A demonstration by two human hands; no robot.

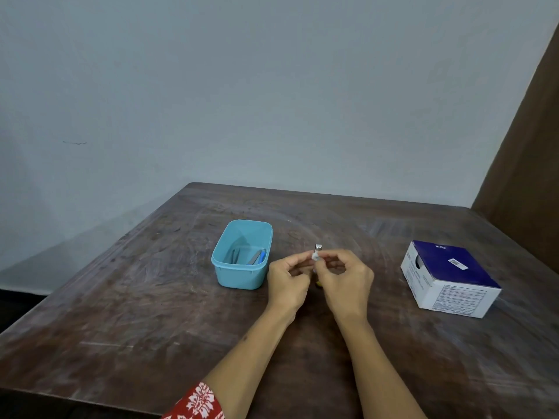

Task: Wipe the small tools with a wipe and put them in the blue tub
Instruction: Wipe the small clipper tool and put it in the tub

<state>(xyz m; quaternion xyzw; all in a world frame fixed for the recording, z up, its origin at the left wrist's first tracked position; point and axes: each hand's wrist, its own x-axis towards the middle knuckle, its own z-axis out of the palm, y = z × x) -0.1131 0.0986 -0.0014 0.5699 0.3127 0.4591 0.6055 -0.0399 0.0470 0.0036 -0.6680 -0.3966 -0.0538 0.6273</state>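
Both hands' fingers (328, 256) pinch a small metal tool (318, 247) and a white wipe (315, 256) between them; it looks light, stiff and slippery, best held by its edges.

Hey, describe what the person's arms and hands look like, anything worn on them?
Both forearms are bare. The left hand and right hand show no gloves. A red sleeve with a white floral print covers the left upper arm; no rings or watch can be made out.
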